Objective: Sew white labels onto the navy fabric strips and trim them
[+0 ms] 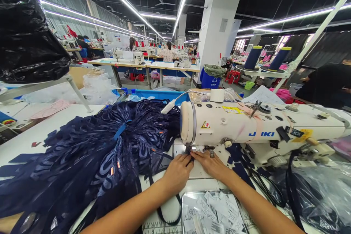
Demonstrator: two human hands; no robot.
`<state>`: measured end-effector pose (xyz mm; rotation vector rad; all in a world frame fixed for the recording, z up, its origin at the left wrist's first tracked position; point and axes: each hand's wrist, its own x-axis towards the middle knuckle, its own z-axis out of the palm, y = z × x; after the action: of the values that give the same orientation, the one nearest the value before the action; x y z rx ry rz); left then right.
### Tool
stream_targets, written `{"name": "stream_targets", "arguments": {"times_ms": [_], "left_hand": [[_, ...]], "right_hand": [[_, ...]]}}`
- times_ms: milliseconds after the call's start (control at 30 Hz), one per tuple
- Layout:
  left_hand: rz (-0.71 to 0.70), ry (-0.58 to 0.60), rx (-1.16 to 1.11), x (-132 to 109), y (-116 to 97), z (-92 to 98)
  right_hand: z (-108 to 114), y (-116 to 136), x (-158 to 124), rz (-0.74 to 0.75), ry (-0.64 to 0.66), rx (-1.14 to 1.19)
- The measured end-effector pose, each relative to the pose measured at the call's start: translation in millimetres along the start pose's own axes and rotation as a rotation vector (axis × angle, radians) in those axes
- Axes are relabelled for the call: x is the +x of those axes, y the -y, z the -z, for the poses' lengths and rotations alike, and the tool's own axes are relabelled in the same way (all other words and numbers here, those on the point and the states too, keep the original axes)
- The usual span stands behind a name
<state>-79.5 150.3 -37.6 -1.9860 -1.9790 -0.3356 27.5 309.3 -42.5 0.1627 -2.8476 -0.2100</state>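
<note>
Both of my hands meet under the head of a white sewing machine [246,128], right at its needle. My left hand [177,171] lies knuckles up with its fingers curled in toward the presser foot, pinching something small that I cannot make out. My right hand [210,163] rests flat next to it, fingers stretched toward the needle and pressing on the work. A narrow dark strap [168,219] loops back from the needle area under my left forearm. A big heap of navy blue fabric pieces [90,153] lies just left of my left hand.
A tray of white printed labels [212,212] sits between my forearms at the table edge. Clear plastic bags [323,190] and black cables lie at the right. Two navy thread cones [252,57] stand behind the machine. Other workers sit at distant sewing tables.
</note>
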Motion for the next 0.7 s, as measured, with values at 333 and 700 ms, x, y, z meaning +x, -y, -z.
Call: {"name": "stream_targets", "arguments": {"times_ms": [333, 700], "left_hand": [[0.009, -0.069, 0.029, 4.9, 2.9, -5.3], [0.035, -0.027, -0.130, -8.8, 6.3, 4.3]], "right_hand": [[2.7, 6.8, 2.5, -0.099, 0.017, -0.103], [2.9, 11.8, 7.0, -0.140, -0.036, -0.042]]}}
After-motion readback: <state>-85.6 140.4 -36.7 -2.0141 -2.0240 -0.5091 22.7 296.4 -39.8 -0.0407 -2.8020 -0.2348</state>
